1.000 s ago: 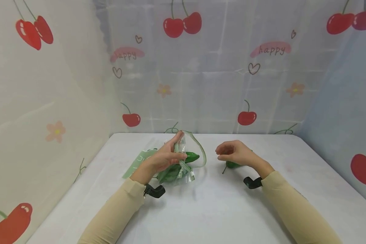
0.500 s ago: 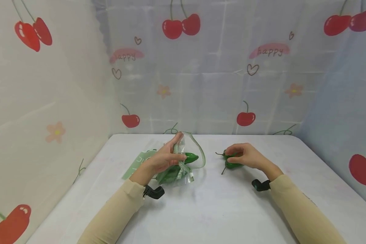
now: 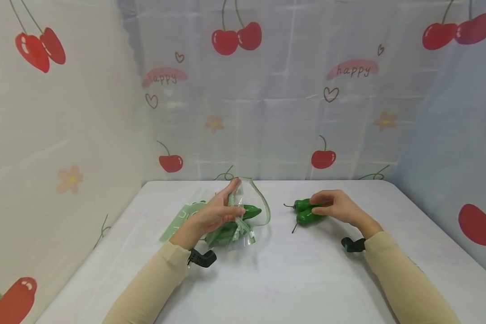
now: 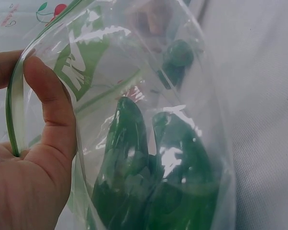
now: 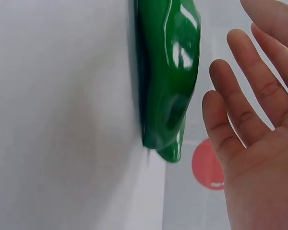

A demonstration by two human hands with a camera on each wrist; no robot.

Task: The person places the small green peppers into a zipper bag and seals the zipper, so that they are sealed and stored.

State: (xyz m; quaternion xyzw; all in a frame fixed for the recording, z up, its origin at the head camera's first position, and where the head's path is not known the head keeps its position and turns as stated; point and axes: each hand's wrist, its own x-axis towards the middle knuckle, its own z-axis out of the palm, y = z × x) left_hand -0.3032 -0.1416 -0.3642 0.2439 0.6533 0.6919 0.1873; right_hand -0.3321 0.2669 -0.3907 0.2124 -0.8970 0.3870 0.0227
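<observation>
In the head view my left hand grips the green-edged mouth of a clear zip bag, which gapes toward the right. Green peppers show through the plastic in the left wrist view, at least two of them, lying side by side. My right hand is over the right ends of two more green peppers, one behind and one in front, on the table. From the right wrist view, its fingers are spread loosely and apart from the nearer pepper.
The white table ends at a curtain printed with cherries, which also encloses both sides. A green printed panel of the bag spreads out left of my left hand. Each wrist carries a black camera mount.
My right hand has drawn back to the right, uncovering the two peppers on the table. The left hand keeps its grip on the bag, and the head view has shifted slightly.
</observation>
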